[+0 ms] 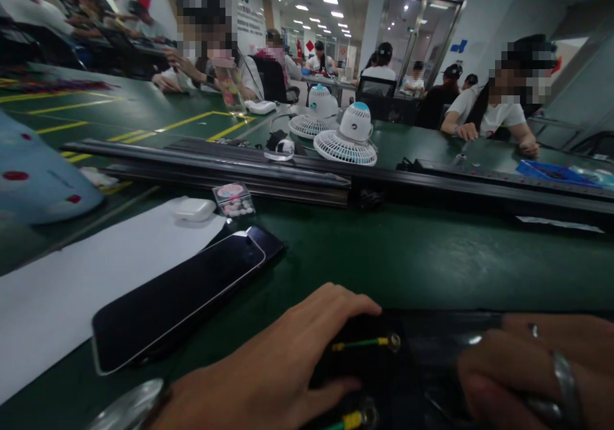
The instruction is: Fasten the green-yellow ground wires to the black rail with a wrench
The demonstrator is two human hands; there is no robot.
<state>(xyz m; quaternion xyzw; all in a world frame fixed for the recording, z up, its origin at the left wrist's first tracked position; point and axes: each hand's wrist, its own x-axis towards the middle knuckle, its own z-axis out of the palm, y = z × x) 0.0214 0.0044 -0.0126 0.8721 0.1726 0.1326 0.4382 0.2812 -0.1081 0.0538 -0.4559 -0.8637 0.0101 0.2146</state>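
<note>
My left hand (288,347) rests on a black piece (403,379) at the bottom of the view, its thumb and forefinger spread apart. Between and below these fingers run two short green-and-yellow wires, an upper wire (362,343) and a lower wire (352,421), each ending in a ring terminal on the black piece. My right hand (522,366), with rings on its fingers, is curled closed over the right part of the same piece. Whatever it grips is hidden by the fingers and blur. Dark shiny plastic shows between the hands.
A phone (177,295) lies left on white paper (96,270), near an earbud case (193,209) and a small candy box (235,201). Long black rails (230,171) cross the green table. Beyond stand two white fans (345,142); other people sit around.
</note>
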